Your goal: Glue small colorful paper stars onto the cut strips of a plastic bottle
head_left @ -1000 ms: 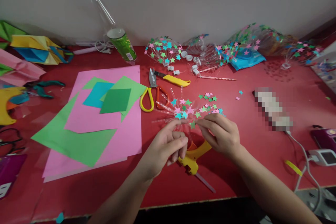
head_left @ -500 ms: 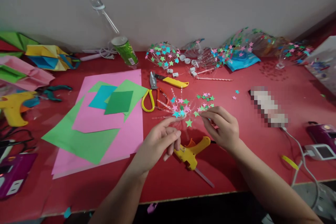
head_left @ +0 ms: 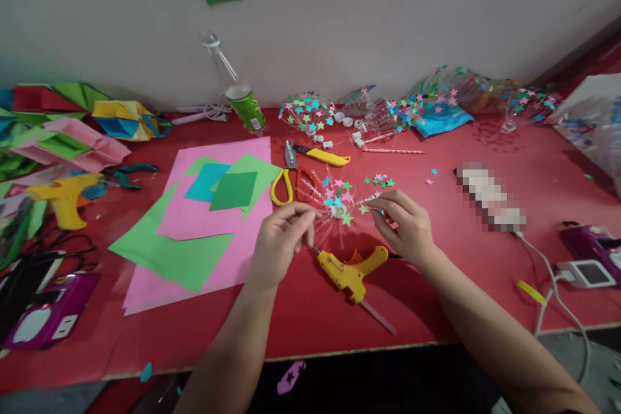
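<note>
Between my hands lies a see-through plastic piece cut into thin strips (head_left: 338, 210), fanned out from a pale round centre, with pink, green and blue paper stars on the strips. My left hand (head_left: 281, 239) pinches a clear strip on its left side with thumb and fingertips. On the other side, my right hand (head_left: 405, 223) has its fingertips pinched at a strip end, close to a green star (head_left: 363, 209). A yellow glue gun (head_left: 352, 272) with a glue stick in it rests just below the strips. Loose paper stars (head_left: 380, 180) are scattered behind my right fingers.
Coloured paper sheets (head_left: 194, 259) cover the left. Red-and-yellow-handled snips (head_left: 291, 174) and a yellow cutter (head_left: 327, 156) lie behind the strips. Star-covered plastic pieces (head_left: 308, 113) and a green can (head_left: 246, 107) stand along the wall. A second glue gun (head_left: 68, 200) is at left.
My left hand has moved up and left from the centre, its fingertips now at a strip on the left side. My right hand stays nearly in place. The view has tilted up and turned left.
</note>
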### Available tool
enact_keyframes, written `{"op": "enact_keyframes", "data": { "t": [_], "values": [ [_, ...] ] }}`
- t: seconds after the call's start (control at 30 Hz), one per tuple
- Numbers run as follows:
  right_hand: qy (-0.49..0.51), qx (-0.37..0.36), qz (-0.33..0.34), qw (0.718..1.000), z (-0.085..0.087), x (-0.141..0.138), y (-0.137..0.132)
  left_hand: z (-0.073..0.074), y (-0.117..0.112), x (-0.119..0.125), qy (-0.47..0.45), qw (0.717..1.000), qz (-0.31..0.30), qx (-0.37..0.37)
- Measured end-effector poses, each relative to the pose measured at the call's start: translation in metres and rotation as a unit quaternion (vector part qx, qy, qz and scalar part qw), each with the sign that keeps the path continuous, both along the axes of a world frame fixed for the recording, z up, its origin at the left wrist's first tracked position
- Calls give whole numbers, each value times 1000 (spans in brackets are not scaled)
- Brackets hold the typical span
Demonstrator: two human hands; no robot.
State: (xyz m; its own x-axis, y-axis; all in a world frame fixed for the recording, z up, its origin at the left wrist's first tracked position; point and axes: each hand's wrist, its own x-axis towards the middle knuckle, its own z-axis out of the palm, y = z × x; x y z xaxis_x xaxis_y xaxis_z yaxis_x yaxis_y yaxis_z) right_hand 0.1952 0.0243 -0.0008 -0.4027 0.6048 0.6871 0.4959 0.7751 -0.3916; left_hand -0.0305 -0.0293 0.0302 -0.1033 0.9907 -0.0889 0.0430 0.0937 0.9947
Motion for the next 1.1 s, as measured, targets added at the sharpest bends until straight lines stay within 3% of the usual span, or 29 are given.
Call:
{"op": "enact_keyframes", "data": {
  "t": [0.07,0.13,0.27,0.4,0.47,0.53,0.63,0.73,0.77,0.83,1.1],
  "values": [
    [-2,8,5,1000,0,1,-1,-6,5,-5,18,991,109,69],
    [-2,23,15,1000,1,2,-2,-14,13,-11,90,972,166,140],
    [-22,64,63,996,6,-1,-9,-29,26,-18,205,947,120,219],
    [-126,72,147,978,12,-7,-23,-40,30,-15,224,954,59,190],
    [-159,79,158,971,12,-7,-26,-43,31,-13,210,960,48,180],
    [-156,84,119,977,11,-3,-23,-44,31,-11,189,966,43,172],
    [-134,24,-55,989,9,10,-4,-43,30,-10,176,970,40,161],
    [-219,-141,-205,943,7,26,20,-42,30,-9,174,972,42,156],
    [-266,-192,-216,920,6,30,26,-42,29,-8,171,972,44,154],
    [-297,-223,-212,904,3,34,34,-42,29,-8,163,974,43,149],
    [-348,-213,-148,901,-10,23,32,-36,26,-4,78,992,39,88]
  ]
}}
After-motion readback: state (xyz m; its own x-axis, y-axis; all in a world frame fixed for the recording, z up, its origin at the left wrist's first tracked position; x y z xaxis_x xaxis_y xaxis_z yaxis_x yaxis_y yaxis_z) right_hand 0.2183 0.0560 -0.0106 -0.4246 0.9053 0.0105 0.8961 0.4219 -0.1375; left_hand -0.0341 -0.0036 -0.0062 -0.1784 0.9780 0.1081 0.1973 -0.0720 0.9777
